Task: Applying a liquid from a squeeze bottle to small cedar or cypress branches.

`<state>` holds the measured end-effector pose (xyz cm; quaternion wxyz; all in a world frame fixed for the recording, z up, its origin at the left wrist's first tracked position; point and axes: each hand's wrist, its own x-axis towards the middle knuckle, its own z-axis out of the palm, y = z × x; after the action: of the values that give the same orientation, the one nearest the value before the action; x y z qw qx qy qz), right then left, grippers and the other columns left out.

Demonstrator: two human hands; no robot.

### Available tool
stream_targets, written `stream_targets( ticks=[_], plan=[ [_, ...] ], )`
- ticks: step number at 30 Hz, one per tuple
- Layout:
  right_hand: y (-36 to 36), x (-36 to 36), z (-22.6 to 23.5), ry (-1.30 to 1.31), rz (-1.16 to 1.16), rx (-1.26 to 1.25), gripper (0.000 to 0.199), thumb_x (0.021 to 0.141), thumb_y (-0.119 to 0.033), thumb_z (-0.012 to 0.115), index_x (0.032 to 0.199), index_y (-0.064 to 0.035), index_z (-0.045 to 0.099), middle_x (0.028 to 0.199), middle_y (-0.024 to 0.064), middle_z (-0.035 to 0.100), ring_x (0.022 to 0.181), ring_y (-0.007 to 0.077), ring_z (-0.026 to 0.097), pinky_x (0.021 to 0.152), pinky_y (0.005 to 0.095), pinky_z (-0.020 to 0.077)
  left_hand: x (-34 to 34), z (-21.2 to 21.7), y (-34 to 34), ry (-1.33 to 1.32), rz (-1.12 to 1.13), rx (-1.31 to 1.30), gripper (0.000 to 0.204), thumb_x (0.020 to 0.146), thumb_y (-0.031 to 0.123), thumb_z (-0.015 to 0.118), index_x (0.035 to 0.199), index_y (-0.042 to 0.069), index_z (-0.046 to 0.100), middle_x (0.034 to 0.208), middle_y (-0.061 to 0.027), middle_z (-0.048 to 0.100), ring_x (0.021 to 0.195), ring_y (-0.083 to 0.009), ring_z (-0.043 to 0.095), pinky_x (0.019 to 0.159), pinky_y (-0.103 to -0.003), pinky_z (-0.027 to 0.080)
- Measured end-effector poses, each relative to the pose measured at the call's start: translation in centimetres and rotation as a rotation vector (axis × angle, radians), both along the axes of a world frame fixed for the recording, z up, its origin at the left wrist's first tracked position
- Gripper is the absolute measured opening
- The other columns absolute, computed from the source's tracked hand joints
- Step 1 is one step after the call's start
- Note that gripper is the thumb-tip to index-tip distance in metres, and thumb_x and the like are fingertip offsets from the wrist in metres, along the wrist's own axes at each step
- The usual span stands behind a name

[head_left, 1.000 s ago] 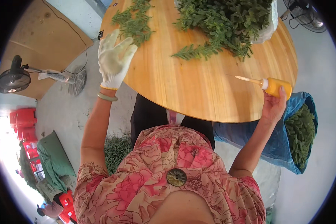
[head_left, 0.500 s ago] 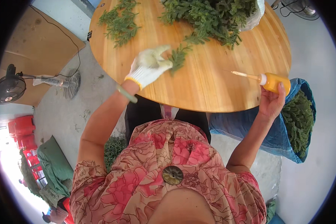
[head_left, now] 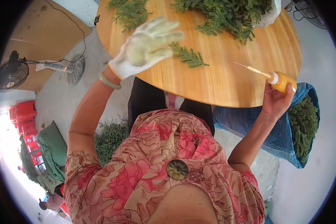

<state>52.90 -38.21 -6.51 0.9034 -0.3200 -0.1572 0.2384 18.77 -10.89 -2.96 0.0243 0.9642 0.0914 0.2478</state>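
Note:
My left hand (head_left: 145, 46), in a white knit glove with a pale coated palm, hovers over the near left part of the table, fingers spread and nothing in them. Just right of its fingers lies a small green artificial-looking fir sprig (head_left: 191, 56), its near end close to the fingertips. My bare right hand (head_left: 276, 101) is closed around a yellow-orange squeeze bottle (head_left: 284, 83) at the table's right edge. The bottle's long nozzle, ending in a thin needle, points left over the wood and touches nothing.
On the round wooden table (head_left: 220, 87) lie more sprigs (head_left: 130, 14) at the far left and a big heap of greenery (head_left: 227, 15) at the back. A blue sack (head_left: 242, 121) of greenery stands right. Fans (head_left: 12, 71) stand left; a person (head_left: 54, 201) is at lower left.
My left hand has opened and lifted from the sprig, which now lies turned on the table farther right. My right hand still holds the bottle in about the same place.

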Motion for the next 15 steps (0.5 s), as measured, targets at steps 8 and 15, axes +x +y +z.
stream_targets(
  ticks=[8,15],
  plan=[
    [1.5,-1.0,-0.1,0.022,0.041,-0.04,0.042,0.089,-0.024,0.072,0.123,-0.003,0.057,0.119,0.0154,0.066,0.113,0.0333,0.064,0.094,0.0489,0.0556,-0.1,-3.3,1.1,0.398,-0.172,-0.082,0.089,0.071,0.069,0.072,0.145,0.024,0.054,0.162,-0.0144,0.03,0.151,-0.039,0.018,0.125,-0.052,0.008],
    [5.3,-3.6,0.1,0.033,0.075,-0.133,0.037,0.09,-0.025,0.07,0.12,-0.0056,0.06,0.118,0.0134,0.067,0.112,0.0308,0.065,0.094,0.0506,0.0542,-0.5,-4.1,-1.5,0.269,-0.034,-0.13,0.087,0.072,0.064,0.074,0.145,0.022,0.055,0.16,-0.0216,0.03,0.149,-0.043,0.024,0.124,-0.055,0.014]
  ],
)
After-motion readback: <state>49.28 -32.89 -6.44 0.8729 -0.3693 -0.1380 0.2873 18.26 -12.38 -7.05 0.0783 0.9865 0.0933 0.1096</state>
